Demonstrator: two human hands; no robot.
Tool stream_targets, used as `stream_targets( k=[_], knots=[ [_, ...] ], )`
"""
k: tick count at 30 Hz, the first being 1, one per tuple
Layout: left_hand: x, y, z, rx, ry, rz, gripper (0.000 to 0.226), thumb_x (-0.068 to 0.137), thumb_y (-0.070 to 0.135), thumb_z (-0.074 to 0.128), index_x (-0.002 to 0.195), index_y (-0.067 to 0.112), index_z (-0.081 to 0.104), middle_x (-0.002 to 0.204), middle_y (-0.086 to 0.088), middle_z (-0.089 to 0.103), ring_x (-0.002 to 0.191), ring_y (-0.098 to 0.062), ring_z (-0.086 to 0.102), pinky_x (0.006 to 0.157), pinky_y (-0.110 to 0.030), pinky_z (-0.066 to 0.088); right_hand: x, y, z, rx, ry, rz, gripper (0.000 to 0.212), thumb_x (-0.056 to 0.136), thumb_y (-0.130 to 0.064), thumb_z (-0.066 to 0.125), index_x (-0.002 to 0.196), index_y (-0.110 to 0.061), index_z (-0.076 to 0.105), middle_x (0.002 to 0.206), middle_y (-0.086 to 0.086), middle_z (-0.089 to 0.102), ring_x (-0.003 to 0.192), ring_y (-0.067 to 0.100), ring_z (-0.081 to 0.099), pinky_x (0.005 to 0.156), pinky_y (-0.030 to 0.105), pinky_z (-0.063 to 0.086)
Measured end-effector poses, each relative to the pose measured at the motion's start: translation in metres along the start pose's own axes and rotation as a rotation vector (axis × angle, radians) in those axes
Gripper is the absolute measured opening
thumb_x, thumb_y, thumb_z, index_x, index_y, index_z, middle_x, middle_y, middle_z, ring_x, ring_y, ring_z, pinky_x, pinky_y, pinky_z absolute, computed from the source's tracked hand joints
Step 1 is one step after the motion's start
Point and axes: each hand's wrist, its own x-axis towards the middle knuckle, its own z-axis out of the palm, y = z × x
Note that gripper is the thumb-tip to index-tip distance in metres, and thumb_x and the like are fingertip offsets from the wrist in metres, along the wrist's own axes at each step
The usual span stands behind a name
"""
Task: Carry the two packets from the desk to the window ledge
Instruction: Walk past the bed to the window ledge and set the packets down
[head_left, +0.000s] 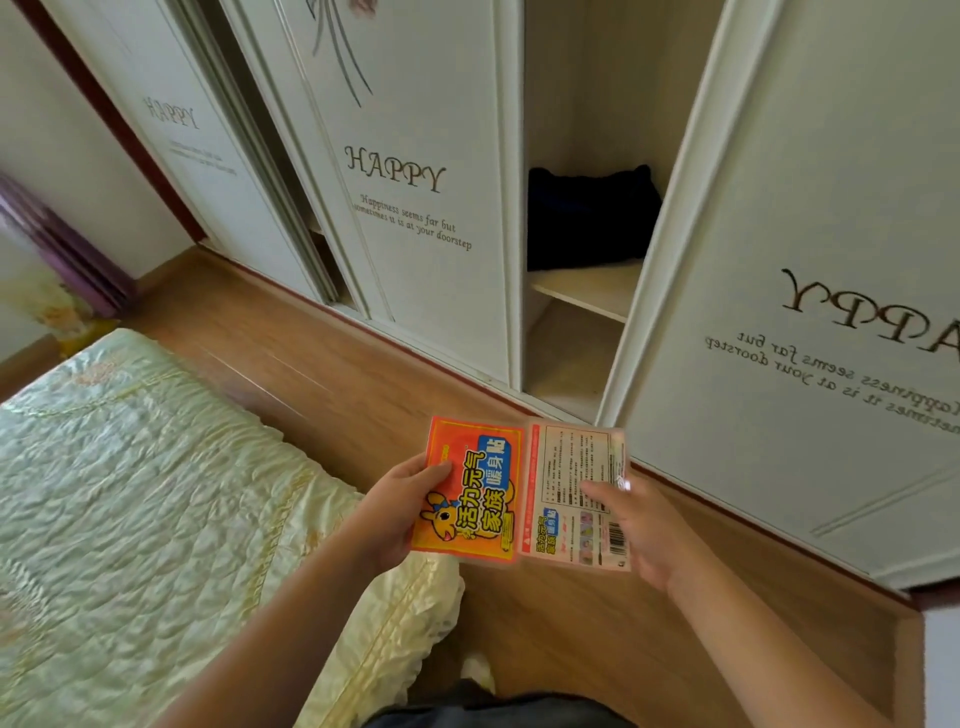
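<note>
- Packets: an orange packet (470, 491) and a pale packet (576, 499) are held side by side in the air, edges touching, above the wooden floor (322, 358).
- Left hand (400, 512) has its fingers closed on the orange packet's left edge, thumb on the front.
- Right hand (641, 530) has its fingers closed on the pale packet, thumb across its printed face.
- Bed (130, 493) with a pale quilt lies close on the left, its corner below the left wrist.
- Wardrobe (415, 208) stands ahead; its open section shows a shelf (587, 288) with a dark bundle (587, 218).
- A purple curtain (57, 244) hangs far left.
</note>
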Motion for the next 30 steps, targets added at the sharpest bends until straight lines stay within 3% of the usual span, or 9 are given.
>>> stream_targets(
  k=[7,11,20,23,30],
  knots=[
    [0.040,0.021,-0.027,-0.121,0.059,0.037,0.021,0.101,0.018,0.054,0.117,0.012,0.067,0.100,-0.018,0.080,0.080,-0.033,0.079,0.063,-0.044,0.065,0.068,-0.033,0.017,-0.082,-0.042,0.009,0.028,0.091,-0.029,0.066,0.114,-0.014,0.061,0.096,0.003,0.082,0.087,0.022,0.079,0.075,0.046,0.063],
    [0.073,0.045,-0.053,-0.178,0.086,0.063,0.021,0.101,0.018,0.054,0.116,0.010,0.066,0.098,-0.018,0.080,0.081,-0.034,0.078,0.063,-0.045,0.065,0.113,-0.060,0.039,-0.150,-0.037,0.013,0.030,0.091,-0.027,0.067,0.116,-0.012,0.061,0.098,0.008,0.082,0.093,0.029,0.078,0.079,0.050,0.062],
    [0.137,0.105,-0.124,-0.227,0.148,0.085,0.024,0.091,0.030,0.068,0.111,0.018,0.073,0.112,-0.021,0.077,0.099,-0.041,0.075,0.076,-0.048,0.062,0.200,-0.129,0.095,-0.216,-0.115,0.010,0.023,0.096,-0.019,0.062,0.116,-0.007,0.061,0.095,0.011,0.082,0.085,0.028,0.080,0.062,0.039,0.064],
    [0.150,0.119,-0.140,-0.209,0.154,0.081,0.023,0.086,0.035,0.071,0.106,0.024,0.076,0.114,-0.020,0.076,0.103,-0.042,0.073,0.082,-0.052,0.060,0.222,-0.142,0.108,-0.214,-0.138,0.024,0.023,0.096,-0.019,0.063,0.116,-0.008,0.061,0.095,0.011,0.082,0.086,0.029,0.079,0.062,0.041,0.064],
    [0.184,0.143,-0.158,-0.246,0.197,0.072,0.023,0.089,0.032,0.069,0.109,0.022,0.074,0.114,-0.021,0.076,0.101,-0.042,0.074,0.079,-0.051,0.061,0.288,-0.168,0.129,-0.282,-0.229,0.058,0.026,0.095,-0.021,0.064,0.116,-0.007,0.061,0.097,0.009,0.082,0.087,0.027,0.079,0.066,0.041,0.064]
  ],
)
